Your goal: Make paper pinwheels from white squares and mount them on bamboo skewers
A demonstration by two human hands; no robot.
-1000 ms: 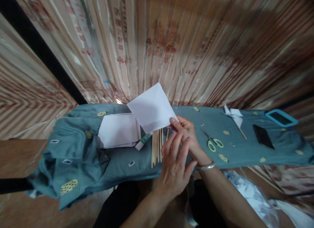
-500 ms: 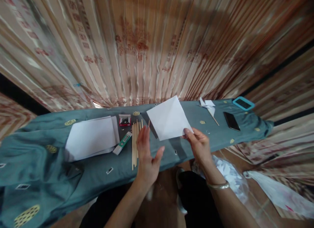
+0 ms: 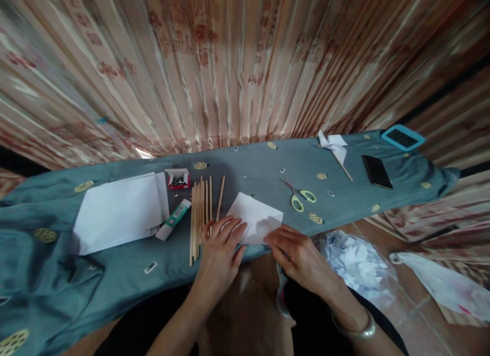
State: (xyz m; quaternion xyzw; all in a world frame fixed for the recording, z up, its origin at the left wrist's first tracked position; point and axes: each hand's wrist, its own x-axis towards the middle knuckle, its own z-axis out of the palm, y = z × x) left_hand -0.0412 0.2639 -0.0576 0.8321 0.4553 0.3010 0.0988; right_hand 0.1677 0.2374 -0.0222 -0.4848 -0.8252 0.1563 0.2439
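A sheet of white paper (image 3: 257, 218) lies at the front of the cloth-covered table, between my hands. My left hand (image 3: 219, 251) rests over its left corner, fingers spread and lying flat, close to the wooden sticks (image 3: 197, 213). At the lower right corner, my right hand (image 3: 300, 254) has its fingers pressed together on the paper. Whether the sheet is folded over at its near edge, I cannot tell. Scissors (image 3: 296, 196) with yellow-green handles lie just beyond the paper on the right.
Left on the table (image 3: 248, 162) are a paper stack (image 3: 118, 210), a green-and-white box (image 3: 174, 219) and a red box (image 3: 178, 180) of small metal pieces. Rightward lie a paper pinwheel (image 3: 335, 149), a phone (image 3: 377, 171) and a blue-framed device (image 3: 402, 138). A clear bag (image 3: 356, 266) of paper is on the floor.
The paper came down from the air onto the table's near side. My left hand moved onto its left corner; my right hand still holds it. The scissors, hidden before, now show.
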